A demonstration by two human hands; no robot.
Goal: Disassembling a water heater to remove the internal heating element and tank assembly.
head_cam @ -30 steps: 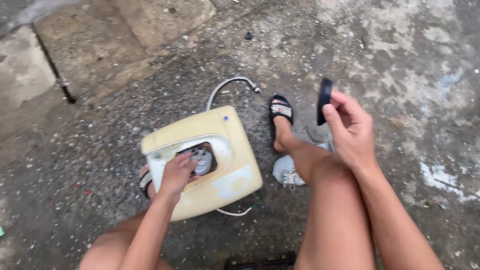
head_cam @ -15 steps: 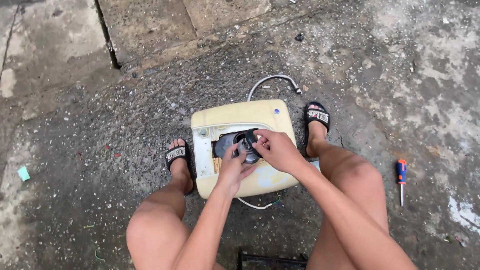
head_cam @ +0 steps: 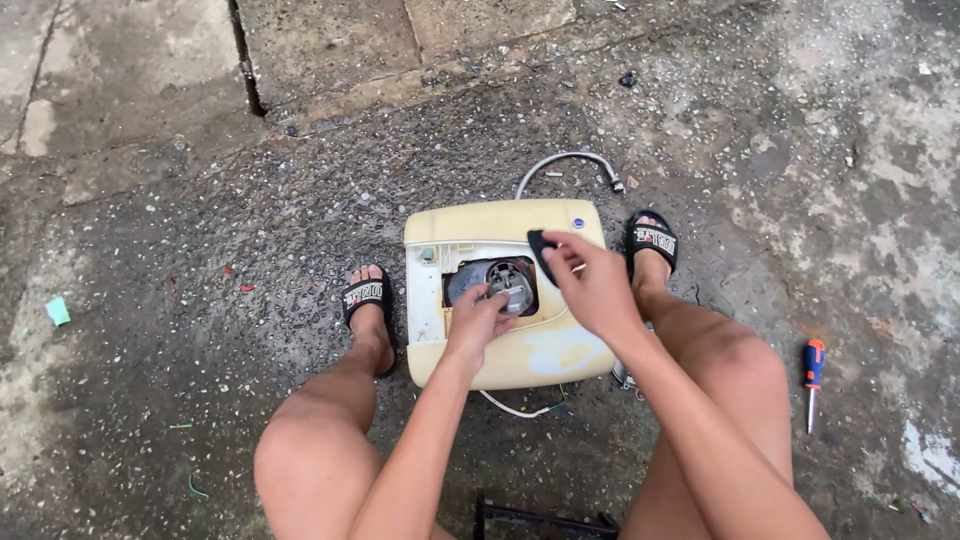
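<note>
The person squats on rough concrete ground (head_cam: 150, 330) with a cream-yellow plastic housing (head_cam: 505, 355), probably a small water heater, lying flat between the two feet in black sandals. The housing has a round opening in its middle, and inside it a grey metal part (head_cam: 508, 280) with some fittings can be seen. The left hand (head_cam: 478, 318) rests at the lower edge of this opening, its fingers curled and touching the metal part; I cannot tell if they really grip something or only press on it. The right hand (head_cam: 592, 285) is just above the right side of the opening and pinches a small black piece (head_cam: 541, 250) between thumb and fingers, so this hand is closed on it. The two hands are near each other but not touching. It seems that the step now is to bring the black piece to the opening while the other hand steadies the inner part. The next move would need a careful aim, because the opening is narrow and the left fingers already take some place there. A red and blue screwdriver (head_cam: 813, 375) lies well apart on the right, and a braided hose (head_cam: 560, 162) curves behind the housing.
</note>
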